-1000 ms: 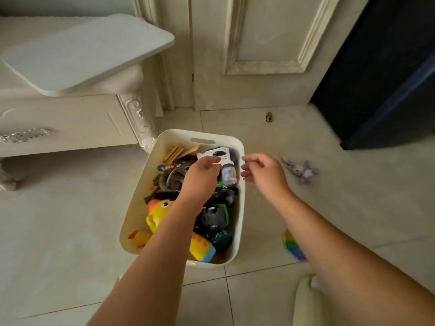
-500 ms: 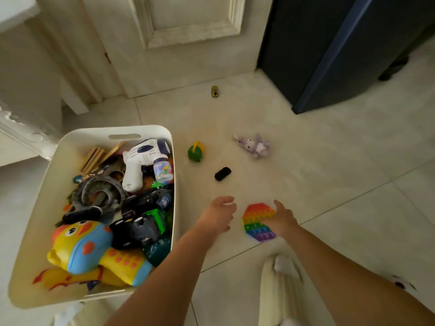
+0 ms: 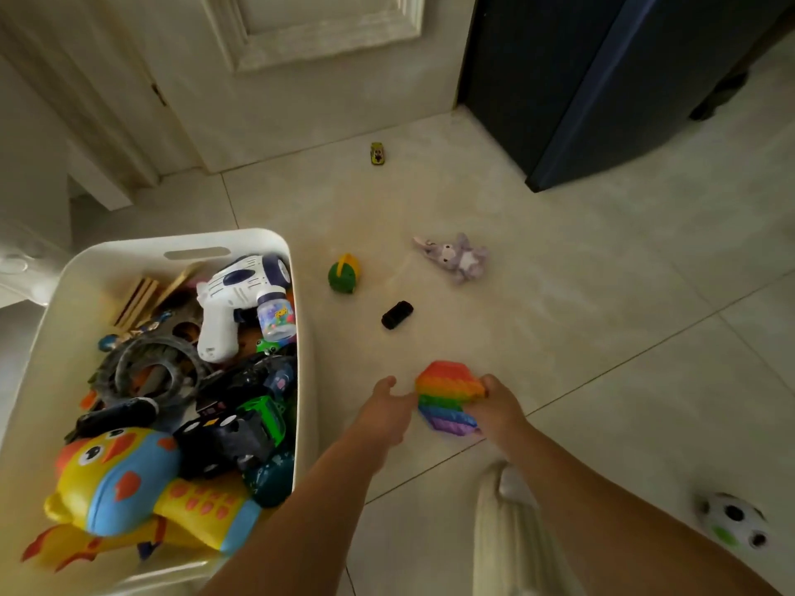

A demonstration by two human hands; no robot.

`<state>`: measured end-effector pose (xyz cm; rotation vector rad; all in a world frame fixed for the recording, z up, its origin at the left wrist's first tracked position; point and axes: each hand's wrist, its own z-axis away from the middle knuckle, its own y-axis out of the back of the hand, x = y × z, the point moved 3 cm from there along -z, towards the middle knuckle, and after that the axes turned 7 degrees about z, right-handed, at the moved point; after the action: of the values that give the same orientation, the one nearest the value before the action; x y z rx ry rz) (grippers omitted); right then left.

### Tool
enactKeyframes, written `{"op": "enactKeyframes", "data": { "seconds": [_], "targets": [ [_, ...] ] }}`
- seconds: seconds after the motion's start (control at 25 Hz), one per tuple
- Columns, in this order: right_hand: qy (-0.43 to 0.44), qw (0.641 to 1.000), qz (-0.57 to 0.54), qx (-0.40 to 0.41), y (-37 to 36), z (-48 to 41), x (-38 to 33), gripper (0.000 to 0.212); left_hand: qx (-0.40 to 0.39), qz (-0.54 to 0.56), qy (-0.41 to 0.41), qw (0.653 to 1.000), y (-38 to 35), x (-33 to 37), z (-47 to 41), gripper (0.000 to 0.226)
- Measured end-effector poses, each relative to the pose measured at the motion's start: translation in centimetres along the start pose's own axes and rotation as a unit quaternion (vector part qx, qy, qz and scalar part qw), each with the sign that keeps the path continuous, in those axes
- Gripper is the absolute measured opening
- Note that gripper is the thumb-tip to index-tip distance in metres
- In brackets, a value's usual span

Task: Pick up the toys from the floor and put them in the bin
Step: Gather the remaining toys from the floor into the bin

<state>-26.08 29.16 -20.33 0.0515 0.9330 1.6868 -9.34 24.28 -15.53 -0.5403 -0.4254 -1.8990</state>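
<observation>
Toys (image 3: 452,256) on floor (image 3: 602,294), right of bin (image 3: 301,320)

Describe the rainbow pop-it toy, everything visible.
The rainbow pop-it toy is a flat, roughly octagonal pad of soft-looking silicone, covered in rows of small bubbles, banded red, orange, yellow, green, blue and purple. It sits low over the tiled floor, just right of the white bin; lifted or still resting, I cannot tell. The right hand grips its right edge, covering that corner. The left hand, open, is at its left edge.
</observation>
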Motion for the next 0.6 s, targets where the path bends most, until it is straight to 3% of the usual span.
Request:
{"op": "enactKeyframes", "data": {
  "seconds": [0.08,0.16,0.24,0.32,0.4,0.48,0.56,0.6],
  "targets": [
    [0.000,0.980,-0.185,-0.078,1.1,1.9,-1.4,0.014,0.003,-0.001,-0.017,1.000,-0.2,0.5,0.2,0.070],
    [0.012,0.954,-0.269,-0.129,2.7,3.9,-2.3,0.020,-0.065,0.080,-0.031,0.994,-1.3,1.0,0.6,0.059],
    [0.026,0.945,-0.299,-0.131,4.4,5.4,-2.2,0.024,-0.139,0.176,-0.041,0.974,-3.2,1.6,0.9,0.042],
    [0.012,0.939,-0.334,-0.084,6.2,5.7,-1.0,0.019,-0.147,0.225,-0.055,0.962,-5.5,2.1,1.2,0.035],
    [-0.006,0.914,-0.406,0.001,8.2,5.3,1.2,0.006,-0.156,0.211,-0.074,0.962,-8.4,2.2,1.8,0.025],
    [-0.029,0.882,-0.434,0.182,11.0,4.5,5.1,0.015,-0.186,0.171,-0.085,0.964,-11.9,2.0,3.2,0.021],
    [-0.100,0.857,-0.315,0.395,13.8,4.5,10.5,0.019,-0.219,0.132,-0.086,0.963,-15.0,1.0,4.2,0.023],
    [-0.160,0.842,-0.228,0.461,15.0,4.7,13.4,0.025,-0.232,0.119,-0.084,0.962,-16.2,0.4,4.6,0.023]
  ]
}}
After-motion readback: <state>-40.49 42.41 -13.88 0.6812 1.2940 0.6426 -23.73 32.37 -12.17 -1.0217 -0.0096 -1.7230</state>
